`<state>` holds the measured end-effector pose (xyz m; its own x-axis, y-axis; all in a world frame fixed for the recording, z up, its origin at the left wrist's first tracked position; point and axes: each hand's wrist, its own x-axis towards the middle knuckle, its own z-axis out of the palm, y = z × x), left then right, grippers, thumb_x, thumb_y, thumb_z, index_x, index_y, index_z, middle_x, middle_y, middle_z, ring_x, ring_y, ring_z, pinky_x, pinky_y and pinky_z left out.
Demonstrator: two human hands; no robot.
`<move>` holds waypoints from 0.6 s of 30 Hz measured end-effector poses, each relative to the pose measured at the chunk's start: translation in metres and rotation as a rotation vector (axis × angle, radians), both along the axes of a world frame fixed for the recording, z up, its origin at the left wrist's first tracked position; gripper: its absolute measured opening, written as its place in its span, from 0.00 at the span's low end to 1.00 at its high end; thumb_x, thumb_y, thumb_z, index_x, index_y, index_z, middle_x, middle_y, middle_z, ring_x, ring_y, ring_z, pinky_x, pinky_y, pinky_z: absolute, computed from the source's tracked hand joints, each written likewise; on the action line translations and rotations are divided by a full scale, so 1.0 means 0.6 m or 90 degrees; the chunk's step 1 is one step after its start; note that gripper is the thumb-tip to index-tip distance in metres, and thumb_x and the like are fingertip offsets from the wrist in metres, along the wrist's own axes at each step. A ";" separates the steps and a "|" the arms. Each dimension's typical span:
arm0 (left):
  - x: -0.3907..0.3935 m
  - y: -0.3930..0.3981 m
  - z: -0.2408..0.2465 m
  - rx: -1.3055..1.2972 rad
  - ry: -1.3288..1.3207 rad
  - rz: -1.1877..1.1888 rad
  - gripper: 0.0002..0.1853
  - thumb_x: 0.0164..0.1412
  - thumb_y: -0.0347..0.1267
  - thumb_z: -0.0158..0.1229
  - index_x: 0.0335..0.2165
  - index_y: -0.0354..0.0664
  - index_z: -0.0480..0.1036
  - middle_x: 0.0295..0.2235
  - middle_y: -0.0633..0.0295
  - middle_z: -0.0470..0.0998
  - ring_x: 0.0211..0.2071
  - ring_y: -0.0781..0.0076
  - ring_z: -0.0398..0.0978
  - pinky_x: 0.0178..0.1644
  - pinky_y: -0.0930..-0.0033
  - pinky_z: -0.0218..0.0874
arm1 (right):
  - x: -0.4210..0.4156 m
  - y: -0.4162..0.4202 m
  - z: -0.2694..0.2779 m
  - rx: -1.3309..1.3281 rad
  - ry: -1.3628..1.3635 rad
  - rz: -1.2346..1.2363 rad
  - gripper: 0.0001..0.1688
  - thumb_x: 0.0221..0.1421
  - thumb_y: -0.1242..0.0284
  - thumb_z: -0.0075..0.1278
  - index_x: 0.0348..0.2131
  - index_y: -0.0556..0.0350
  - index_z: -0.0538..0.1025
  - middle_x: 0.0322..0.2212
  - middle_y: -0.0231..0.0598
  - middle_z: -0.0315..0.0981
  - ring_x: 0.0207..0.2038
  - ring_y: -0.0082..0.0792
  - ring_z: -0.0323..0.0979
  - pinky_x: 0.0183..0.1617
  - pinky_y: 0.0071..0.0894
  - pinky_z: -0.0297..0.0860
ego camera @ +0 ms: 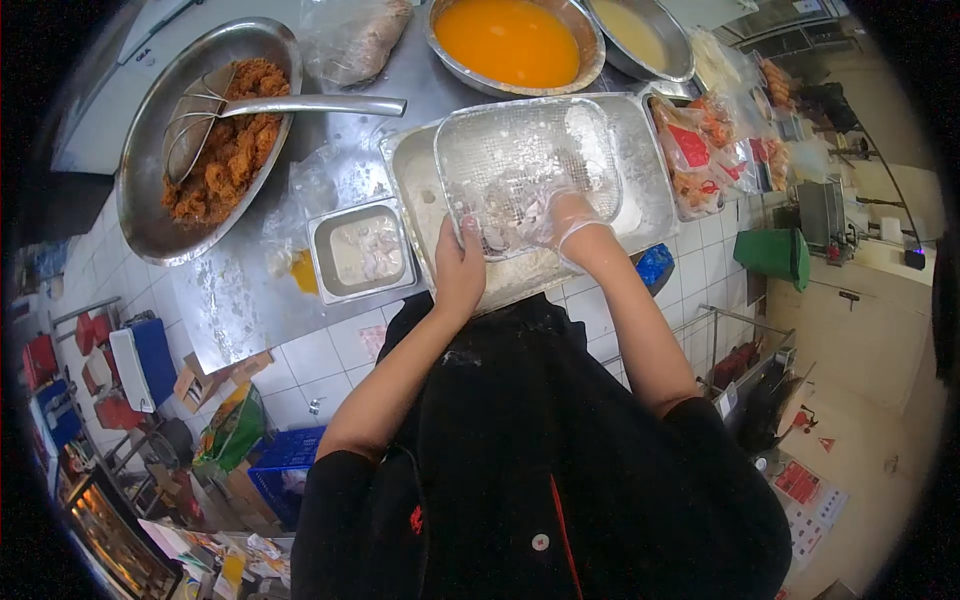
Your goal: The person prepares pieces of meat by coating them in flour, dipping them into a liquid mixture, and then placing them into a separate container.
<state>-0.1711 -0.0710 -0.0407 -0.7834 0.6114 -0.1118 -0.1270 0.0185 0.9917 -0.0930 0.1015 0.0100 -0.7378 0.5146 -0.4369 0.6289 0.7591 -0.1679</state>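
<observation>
My bare left hand (pixel 459 266) grips the near-left rim of a wire mesh basket (pixel 517 139), thumb on the inner side. The basket sits over a large metal tray (pixel 645 161) dusted with white flour. In a clear plastic glove, my right hand (pixel 564 219) reaches down into the basket. Its fingers are at several small flour-coated pieces (pixel 493 238), possibly raw meat; whether they pinch one is hard to see. Left of the tray stands a small steel pan (pixel 362 251) holding pale pieces in whitish liquid.
A big steel bowl (pixel 135 202) of fried, breaded pieces (pixel 251 142) carries a wire skimmer (pixel 315 105). Bowls of orange liquid (pixel 510 41) and pale liquid (pixel 634 34) stand behind the tray. Bagged food (pixel 686 146) lies right. The steel table (pixel 225 315) ends near my body.
</observation>
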 end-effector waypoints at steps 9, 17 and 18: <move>-0.005 0.002 -0.005 -0.029 -0.003 -0.018 0.16 0.70 0.35 0.43 0.46 0.31 0.66 0.35 0.50 0.75 0.37 0.67 0.72 0.44 0.64 0.63 | 0.031 0.041 -0.042 -0.407 0.264 -0.232 0.19 0.48 0.75 0.60 0.42 0.58 0.75 0.33 0.41 0.78 0.37 0.33 0.76 0.41 0.32 0.72; 0.004 -0.005 -0.048 -0.081 -0.032 -0.064 0.17 0.68 0.35 0.46 0.45 0.29 0.66 0.28 0.47 0.76 0.29 0.60 0.75 0.37 0.61 0.65 | -0.017 0.023 -0.009 -0.830 0.473 -0.419 0.20 0.51 0.80 0.57 0.45 0.59 0.72 0.38 0.36 0.76 0.39 0.29 0.75 0.44 0.28 0.72; 0.010 -0.004 -0.054 -0.096 -0.013 -0.065 0.18 0.68 0.36 0.47 0.46 0.30 0.66 0.26 0.47 0.76 0.28 0.59 0.75 0.36 0.60 0.65 | -0.040 -0.001 0.007 -0.844 0.446 -0.398 0.19 0.51 0.80 0.57 0.45 0.58 0.73 0.38 0.36 0.76 0.39 0.30 0.75 0.45 0.29 0.72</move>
